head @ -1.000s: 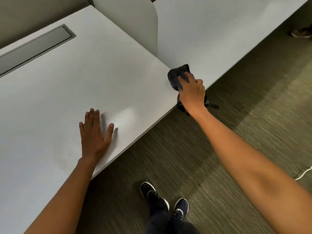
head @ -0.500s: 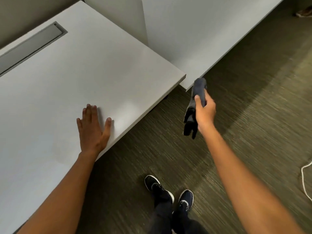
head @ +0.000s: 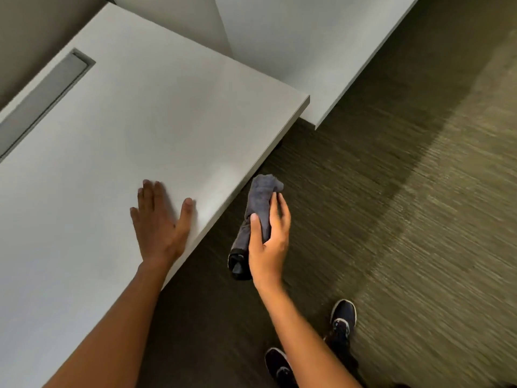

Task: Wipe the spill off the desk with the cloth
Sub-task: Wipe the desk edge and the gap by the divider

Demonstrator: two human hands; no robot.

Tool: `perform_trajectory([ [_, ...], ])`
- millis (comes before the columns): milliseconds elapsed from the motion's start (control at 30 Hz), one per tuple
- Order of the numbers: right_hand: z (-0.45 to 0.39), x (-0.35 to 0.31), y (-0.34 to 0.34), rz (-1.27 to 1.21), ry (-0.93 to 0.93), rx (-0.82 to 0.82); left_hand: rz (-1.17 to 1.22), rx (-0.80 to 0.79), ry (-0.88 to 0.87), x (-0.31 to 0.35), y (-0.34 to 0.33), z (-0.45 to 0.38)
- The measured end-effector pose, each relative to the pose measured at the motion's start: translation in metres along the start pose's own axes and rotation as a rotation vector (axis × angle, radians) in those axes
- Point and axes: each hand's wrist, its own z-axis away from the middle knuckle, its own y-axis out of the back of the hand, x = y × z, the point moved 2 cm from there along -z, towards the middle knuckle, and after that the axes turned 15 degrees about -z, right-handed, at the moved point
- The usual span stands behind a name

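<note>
A dark grey cloth, bunched into a roll, hangs in my right hand over the carpet, just off the front edge of the white desk. The fingers wrap the cloth's middle, and its dark lower end dangles below the hand. My left hand lies flat on the desk near that edge, fingers spread, holding nothing. No spill shows on the desk surface; a faint sheen lies right of my left hand.
A grey cable slot runs along the desk's back left. A second white desk stands behind a divider panel. Dark carpet fills the right. My shoes stand at the bottom.
My right hand lifted the cloth off the far desk corner and carried it back towards me, down beside the front edge. My left hand stayed flat on the desk.
</note>
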Motion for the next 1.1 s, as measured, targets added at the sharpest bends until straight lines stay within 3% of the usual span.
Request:
perform_trajectory([
  [133, 0.013, 0.000, -0.031, -0.062, 0.043, 0.091, -0.008, 0.010, -0.002, -0.002, -0.005, -0.006],
  [500, 0.013, 0.008, -0.059, 0.048, 0.126, 0.147, -0.042, 0.021, -0.001, -0.001, -0.005, -0.003],
  [933, -0.132, -0.030, -0.017, 0.045, 0.095, 0.193, -0.036, -0.003, -0.018, -0.002, -0.003, -0.003],
  [1100, -0.093, -0.021, -0.023, -0.009, 0.030, 0.129, -0.042, -0.016, -0.011, -0.003, -0.005, -0.002],
])
